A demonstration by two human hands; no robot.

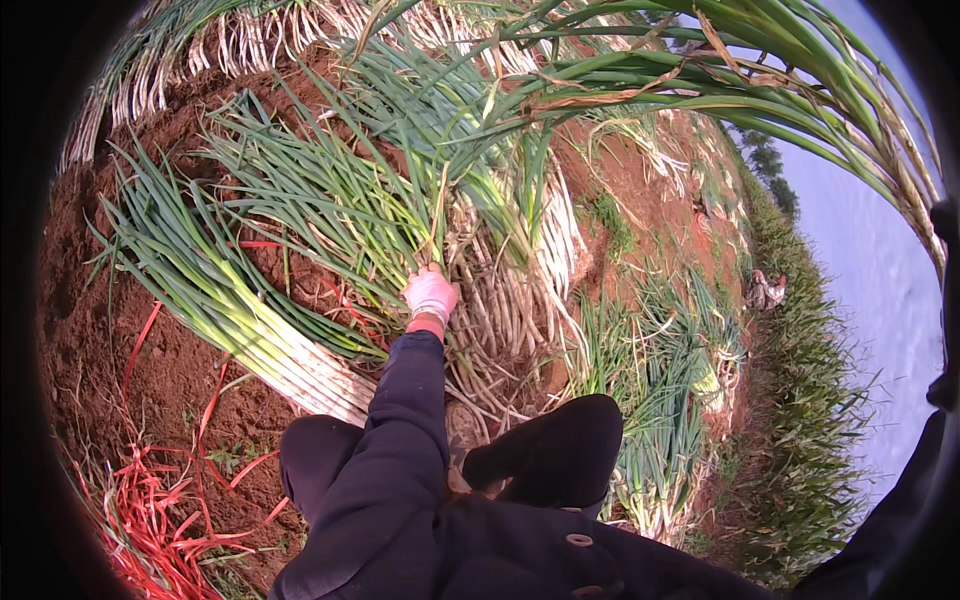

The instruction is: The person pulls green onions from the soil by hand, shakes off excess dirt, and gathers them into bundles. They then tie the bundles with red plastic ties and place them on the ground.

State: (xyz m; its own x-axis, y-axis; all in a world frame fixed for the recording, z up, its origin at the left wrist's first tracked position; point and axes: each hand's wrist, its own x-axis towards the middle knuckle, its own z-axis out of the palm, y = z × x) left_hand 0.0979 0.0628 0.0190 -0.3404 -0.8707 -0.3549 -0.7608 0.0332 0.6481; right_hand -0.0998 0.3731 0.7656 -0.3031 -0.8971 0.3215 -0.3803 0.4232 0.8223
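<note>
My left hand (431, 294), in a pale pink glove, is closed around the green leaves (375, 217) of long green onions lying on the soil in front of me. Their white stalks (502, 322), with roots and dry skins, spread beside the hand towards my knees. To the left lies a neat bundle of green onions (255, 322), white ends against my knee. At the far right rim, my right hand (946, 225) shows only as a dark, partly cut-off shape. It grips a raised bunch of green onions (750, 82), whose leaves arch across the top of the view.
Red plastic strapping (161, 525) lies tangled at lower left, with loose strands across the soil (90, 300). More green onions (247, 37) line the far side, and others (660, 435) lie to the right. A person (766, 291) is near tall green crops (802, 435).
</note>
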